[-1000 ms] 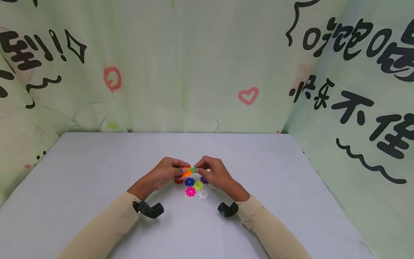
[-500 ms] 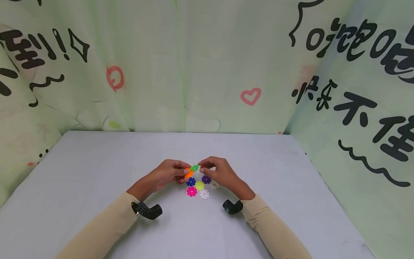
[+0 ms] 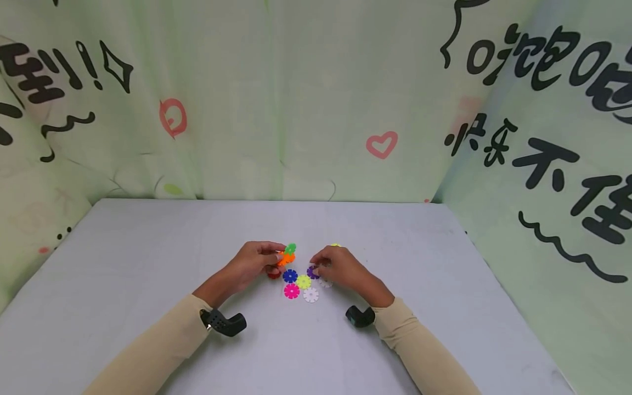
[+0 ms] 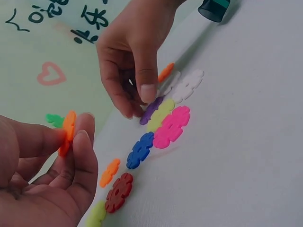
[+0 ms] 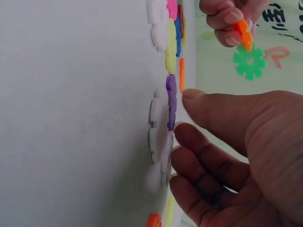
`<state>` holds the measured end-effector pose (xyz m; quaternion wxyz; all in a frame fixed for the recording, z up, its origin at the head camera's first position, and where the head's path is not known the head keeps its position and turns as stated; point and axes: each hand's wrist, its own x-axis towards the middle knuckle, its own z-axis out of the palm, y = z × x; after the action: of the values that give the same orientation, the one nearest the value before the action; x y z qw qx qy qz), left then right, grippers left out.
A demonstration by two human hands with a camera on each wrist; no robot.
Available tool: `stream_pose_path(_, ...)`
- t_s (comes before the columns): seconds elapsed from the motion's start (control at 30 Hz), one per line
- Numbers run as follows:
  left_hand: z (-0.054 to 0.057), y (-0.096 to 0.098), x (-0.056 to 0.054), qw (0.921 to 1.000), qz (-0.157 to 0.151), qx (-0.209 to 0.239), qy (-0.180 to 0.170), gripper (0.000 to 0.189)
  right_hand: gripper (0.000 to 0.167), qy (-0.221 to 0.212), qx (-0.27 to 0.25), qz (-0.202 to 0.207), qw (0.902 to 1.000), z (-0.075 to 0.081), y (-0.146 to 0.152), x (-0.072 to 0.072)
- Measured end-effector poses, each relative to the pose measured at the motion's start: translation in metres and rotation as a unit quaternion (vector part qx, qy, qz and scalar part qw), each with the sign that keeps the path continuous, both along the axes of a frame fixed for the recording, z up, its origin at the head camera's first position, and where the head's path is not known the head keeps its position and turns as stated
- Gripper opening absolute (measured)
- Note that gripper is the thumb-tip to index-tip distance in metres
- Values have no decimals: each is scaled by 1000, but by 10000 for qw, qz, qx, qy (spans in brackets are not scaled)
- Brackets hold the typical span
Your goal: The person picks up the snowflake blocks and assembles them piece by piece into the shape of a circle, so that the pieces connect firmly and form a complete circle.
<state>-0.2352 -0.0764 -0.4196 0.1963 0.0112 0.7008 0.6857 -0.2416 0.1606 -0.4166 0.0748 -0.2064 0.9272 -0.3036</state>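
My left hand (image 3: 258,260) pinches an orange notched flower-shaped disc (image 5: 245,36) between thumb and fingers, above the table. A green disc (image 5: 250,61) of the same kind is slotted onto it at an angle. My right hand (image 3: 340,267) is low over the table, thumb and fingertips spread close by a purple disc (image 5: 171,101) that lies flat. Nothing is held in it. Around the purple disc lie a yellow disc (image 4: 162,113), a pink disc (image 4: 172,126) and white discs (image 4: 188,85). A blue disc (image 4: 140,150) and a dark red disc (image 4: 119,192) lie nearer my left hand.
All loose discs lie on a white tabletop (image 3: 148,274). Another orange disc (image 4: 110,172) and a yellow-green one (image 4: 97,214) are beside the dark red one. Behind my right hand a yellow disc (image 3: 336,244) peeks out. A printed curtain (image 3: 316,109) borders the table's back and sides.
My right hand has let go of the green disc and moved right and down to the purple disc. The joined orange and green discs stay in my left hand, now turned more upright.
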Motion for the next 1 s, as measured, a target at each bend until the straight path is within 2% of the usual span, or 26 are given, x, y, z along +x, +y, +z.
stream_pose_path(0.23, -4, 0, 0, 9998, 108, 170, -91, 29, 25, -64, 455, 478, 9978, 3, -1, 0)
stream_pose_path(0.47, -6, -1, 0, 9989, 32, 458, -126, 36, 24, -304, 546, 356, 9974, 6, -4, 0)
stream_pose_path(0.8, -7, 3, 2, 9991, 149, 383, -103, 33, 22, -474, 384, 291, 9977, 5, -5, 0)
stream_pose_path(1.0, -6, 4, 2, 9985, 119, 418, -319, 43, 17, -404, 144, 156, 9990, 2, -1, -1)
